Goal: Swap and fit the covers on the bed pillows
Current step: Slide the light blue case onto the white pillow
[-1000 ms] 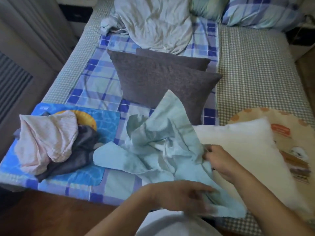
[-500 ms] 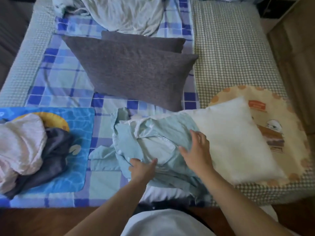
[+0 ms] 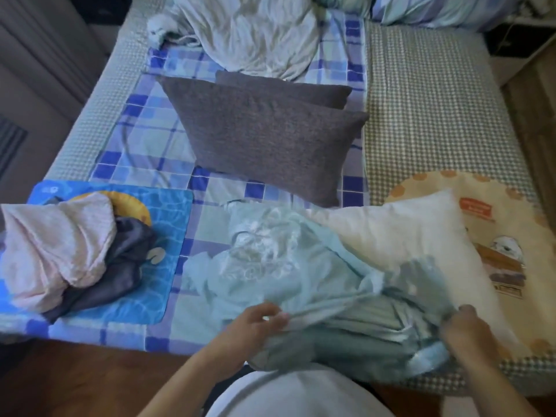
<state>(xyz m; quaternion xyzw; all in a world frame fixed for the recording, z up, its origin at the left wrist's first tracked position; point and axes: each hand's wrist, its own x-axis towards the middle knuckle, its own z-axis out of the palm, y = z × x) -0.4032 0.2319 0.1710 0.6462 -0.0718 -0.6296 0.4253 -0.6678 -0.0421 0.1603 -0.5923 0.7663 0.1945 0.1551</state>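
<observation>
I look down from head height at a bed with 2 hands at its near edge. My left hand (image 3: 258,322) pinches the near hem of a pale blue pillow cover (image 3: 279,275), fingers curled round a fold of it. My right hand (image 3: 464,329) is motion-blurred; it appears to grip the same hem further right, though I cannot tell exactly how the fingers lie. I judge the 2 grips are set apart to spread the cover's mouth, ready to draw it over the bare white pillow (image 3: 400,236), which lies just beside and partly under the cover, at the right.

The cover is thin, limp, crumpled cloth with a faint paler print near its middle. The white pillow looks plump, soft and slightly fuzzy. Beyond them 2 dark grey pillows (image 3: 270,139) lie overlapped, coarse-woven and rectangular. At the left, a heap of pink and dark grey cloth (image 3: 66,251) sits on a glossy blue mat (image 3: 168,212). The checked sheet (image 3: 144,145) beneath is flat, printed in blue squares.
</observation>
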